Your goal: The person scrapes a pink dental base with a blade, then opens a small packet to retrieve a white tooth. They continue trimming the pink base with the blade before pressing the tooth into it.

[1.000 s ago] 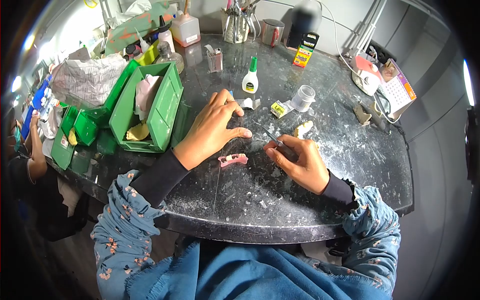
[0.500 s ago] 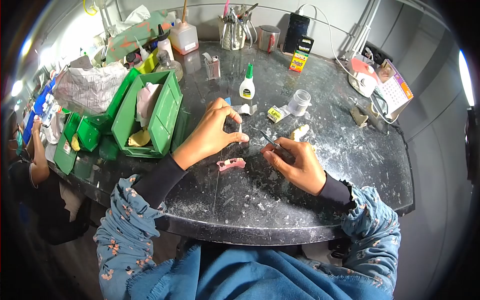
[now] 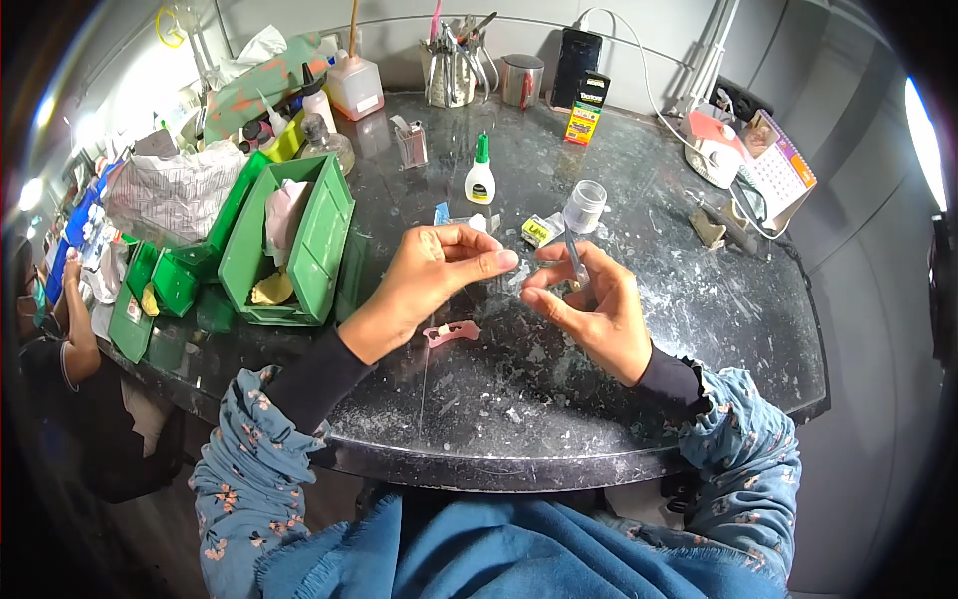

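Note:
My left hand (image 3: 424, 280) is raised over the table, thumb and forefinger pinched together; whatever sits between the tips is too small to make out. Facing it, my right hand (image 3: 599, 299) has a thin metal tool (image 3: 572, 250) lodged between its fingers, upright, with thumb and forefinger apart. A pink dental piece (image 3: 451, 332) with a pale part on it lies on the table below my left hand. Beyond the hands stand a white glue bottle (image 3: 481, 180) with a green cap, a clear cup (image 3: 585, 207) and a small yellow packet (image 3: 540, 231).
Green bins (image 3: 289, 240) stand at the left, near crumpled paper (image 3: 170, 190). At the back are a tool holder (image 3: 451, 75), a metal mug (image 3: 522, 80), a phone (image 3: 581, 68) and a yellow-black box (image 3: 587, 108). A calendar (image 3: 783, 168) stands right. A co-worker's arm (image 3: 75, 309) shows far left.
The metal tool has swung from pointing at my left hand to upright between my right fingers. My left forefinger and thumb have closed together, and both hands are nearer each other.

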`<state>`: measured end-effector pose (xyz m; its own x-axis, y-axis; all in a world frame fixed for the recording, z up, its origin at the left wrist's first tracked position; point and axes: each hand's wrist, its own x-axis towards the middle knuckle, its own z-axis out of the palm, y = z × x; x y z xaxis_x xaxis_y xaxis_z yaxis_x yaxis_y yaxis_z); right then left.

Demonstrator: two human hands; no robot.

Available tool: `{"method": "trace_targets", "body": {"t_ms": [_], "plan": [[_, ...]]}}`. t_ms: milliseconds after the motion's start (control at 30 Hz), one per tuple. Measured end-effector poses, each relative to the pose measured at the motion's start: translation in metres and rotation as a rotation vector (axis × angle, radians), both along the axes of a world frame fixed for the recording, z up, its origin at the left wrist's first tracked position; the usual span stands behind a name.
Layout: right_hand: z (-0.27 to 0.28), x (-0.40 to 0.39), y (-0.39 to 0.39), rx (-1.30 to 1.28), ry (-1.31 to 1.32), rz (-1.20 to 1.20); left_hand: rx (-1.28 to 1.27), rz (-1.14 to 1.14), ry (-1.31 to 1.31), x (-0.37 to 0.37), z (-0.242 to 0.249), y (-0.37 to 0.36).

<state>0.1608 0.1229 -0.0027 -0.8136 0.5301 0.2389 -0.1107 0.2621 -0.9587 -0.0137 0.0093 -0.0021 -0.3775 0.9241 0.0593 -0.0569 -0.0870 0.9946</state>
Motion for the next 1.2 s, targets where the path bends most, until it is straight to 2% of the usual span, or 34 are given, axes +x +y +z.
{"method": "trace_targets", "body": {"t_ms": [100,200,333,400,433,467,533,667,733,833,933,1000,1033,1200], "plan": [[-0.001,0.0,-0.001,-0.06,-0.03,0.046,0.071,0.004,-0.02,0.015,0.0,-0.001],[0.001,-0.002,-0.004,-0.132,-0.013,0.063,-0.106,0.04,0.046,0.024,0.009,-0.005],[-0.001,-0.003,-0.003,-0.235,0.012,0.093,0.015,0.048,0.056,0.027,0.002,-0.002],[-0.004,-0.003,-0.002,-0.315,0.04,0.1,0.274,0.13,0.113,0.009,-0.009,0.009],[-0.005,-0.003,-0.001,-0.359,0.052,0.104,0.19,0.272,0.462,-0.009,-0.009,0.01],[-0.004,-0.002,-0.001,-0.299,0.01,0.098,0.152,0.404,0.721,-0.024,-0.006,0.012],[0.0,-0.001,0.0,-0.175,-0.067,0.09,0.216,0.577,0.844,-0.055,-0.023,0.023],[-0.001,0.001,-0.002,-0.11,-0.126,0.054,-0.152,0.524,1.038,-0.055,-0.028,0.013],[-0.007,-0.001,-0.001,-0.068,-0.083,0.042,-0.187,0.518,1.122,-0.055,-0.03,0.012],[-0.01,0.0,0.003,-0.027,-0.049,0.041,-0.267,0.443,0.859,-0.054,-0.024,0.013],[-0.005,-0.001,0.003,-0.054,0.039,0.053,0.15,0.341,0.461,-0.053,-0.029,0.018],[0.003,0.0,0.004,-0.043,0.056,0.036,0.113,0.259,0.249,-0.041,-0.024,0.014],[0.003,-0.001,0.003,-0.052,0.169,0.014,0.122,0.236,0.198,-0.033,-0.021,0.013],[0.013,0.005,0.007,-0.178,0.187,-0.046,0.164,0.175,0.05,-0.012,-0.013,0.008]]}}
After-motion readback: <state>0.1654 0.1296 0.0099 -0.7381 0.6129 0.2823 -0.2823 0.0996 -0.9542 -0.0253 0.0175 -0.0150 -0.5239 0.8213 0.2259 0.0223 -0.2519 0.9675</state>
